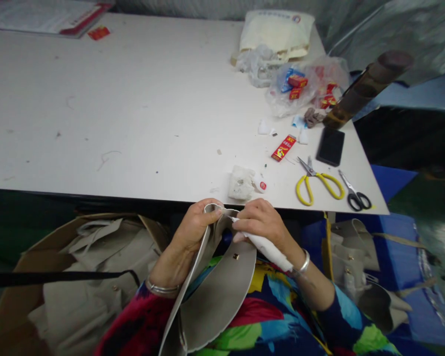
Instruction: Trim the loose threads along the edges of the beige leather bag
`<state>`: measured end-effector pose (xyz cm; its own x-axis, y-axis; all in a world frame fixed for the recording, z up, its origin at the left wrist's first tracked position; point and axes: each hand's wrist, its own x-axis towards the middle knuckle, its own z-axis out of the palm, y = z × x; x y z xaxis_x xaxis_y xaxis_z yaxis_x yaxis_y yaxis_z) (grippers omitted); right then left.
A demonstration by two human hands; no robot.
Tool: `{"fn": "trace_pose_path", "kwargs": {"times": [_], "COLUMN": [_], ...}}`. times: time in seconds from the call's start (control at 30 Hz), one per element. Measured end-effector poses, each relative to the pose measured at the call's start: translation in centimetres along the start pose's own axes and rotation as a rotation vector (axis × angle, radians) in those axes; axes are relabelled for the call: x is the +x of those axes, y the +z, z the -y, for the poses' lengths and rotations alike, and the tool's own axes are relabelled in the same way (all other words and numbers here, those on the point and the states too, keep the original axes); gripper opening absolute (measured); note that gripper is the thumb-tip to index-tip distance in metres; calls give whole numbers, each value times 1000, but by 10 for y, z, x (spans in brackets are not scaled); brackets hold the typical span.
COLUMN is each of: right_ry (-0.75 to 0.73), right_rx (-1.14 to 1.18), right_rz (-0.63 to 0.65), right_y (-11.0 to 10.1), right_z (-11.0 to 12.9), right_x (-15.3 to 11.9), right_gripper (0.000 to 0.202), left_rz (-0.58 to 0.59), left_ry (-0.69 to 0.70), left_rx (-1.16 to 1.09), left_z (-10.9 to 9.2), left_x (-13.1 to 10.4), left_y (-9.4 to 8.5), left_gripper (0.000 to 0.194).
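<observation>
In the head view my left hand (196, 225) pinches the upper edge of a beige leather-like bag piece (218, 301), thumb on its near side. The piece is curved, with wavy edges and a small metal clasp (236, 256) on one flap. Against the same edge, my right hand (261, 222) grips a long white wad (269, 251), like a folded cloth or tissue; its narrow end is at the fingertips, close to my left thumb. Whether a small tool is inside it, I cannot tell. Just beyond my hands, a stained whitish pad (242, 182) lies at the table's front edge.
On the white table (133, 109) lie yellow-handled scissors (311, 183), black-handled scissors (354, 195), a phone (331, 146), a red box (284, 148) and plastic bags (292, 89). A dark bottle (367, 89) stands right. Beige pieces fill a carton (33, 257) at left and a blue bin (396, 277) at right.
</observation>
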<state>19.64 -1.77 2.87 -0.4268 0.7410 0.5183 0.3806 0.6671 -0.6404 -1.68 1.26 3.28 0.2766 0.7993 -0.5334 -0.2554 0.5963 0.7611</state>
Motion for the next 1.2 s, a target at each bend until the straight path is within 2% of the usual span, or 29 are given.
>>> {"fn": "trace_pose_path", "kwargs": {"times": [0.07, 0.17, 0.27, 0.47, 0.63, 0.77, 0.9, 1.0, 1.13, 1.2], "right_ry": [36, 243, 384, 520, 596, 605, 566, 533, 489, 459], "right_rx": [94, 232, 289, 351, 425, 495, 503, 459, 366, 313], "right_rz": [-119, -244, -218, -230, -208, -119, -141, -148, -118, -123], "right_y": [2, 7, 13, 27, 32, 35, 32, 30, 31, 33], "right_z": [3, 9, 18, 31, 32, 32, 34, 38, 45, 48], "right_x": [-3, -3, -1, 0, -1, 0, 3, 5, 6, 6], "right_gripper": [19, 25, 22, 20, 24, 32, 28, 25, 21, 18], "left_rz": [-10, -20, -24, -37, -20, 39, 113, 193, 225, 177], "left_ry": [42, 100, 163, 327, 384, 429, 438, 394, 312, 349], "left_rx": [40, 107, 219, 517, 669, 686, 658, 603, 469, 406], "left_z": [2, 5, 6, 0, -5, -5, -7, -10, -17, -22], "left_x": [-2, -6, -11, -22, -29, -31, -34, -37, -41, -45], "left_y": [0, -1, -2, -2, 1, 3, 2, -1, -13, -25], "left_gripper": [46, 41, 35, 24, 17, 15, 13, 17, 21, 21]}}
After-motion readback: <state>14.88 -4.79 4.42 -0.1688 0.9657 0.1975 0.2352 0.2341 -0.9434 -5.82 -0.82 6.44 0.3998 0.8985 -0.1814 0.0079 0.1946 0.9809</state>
